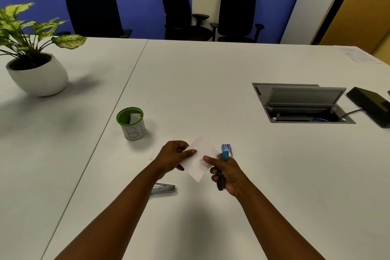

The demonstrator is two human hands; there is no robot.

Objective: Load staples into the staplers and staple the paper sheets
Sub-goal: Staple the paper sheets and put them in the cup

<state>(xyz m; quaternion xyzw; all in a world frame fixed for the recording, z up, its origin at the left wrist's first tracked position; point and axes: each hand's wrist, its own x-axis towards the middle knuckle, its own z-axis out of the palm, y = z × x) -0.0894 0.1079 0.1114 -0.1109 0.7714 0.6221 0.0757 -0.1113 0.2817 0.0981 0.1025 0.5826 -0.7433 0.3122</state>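
While we hold the paper sheets (198, 159) up over the table (211, 82), our left hand (173, 158) pinches their left edge. Our right hand (225, 172) grips a dark stapler (220, 181), thumb touching their right edge, its long axis running toward us. A second, metal stapler (163, 188) lies nearer our left forearm, apparently open.

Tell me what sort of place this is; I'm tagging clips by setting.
Probably an office meeting room: black office chairs along a large white table with a built-in cable hatch.
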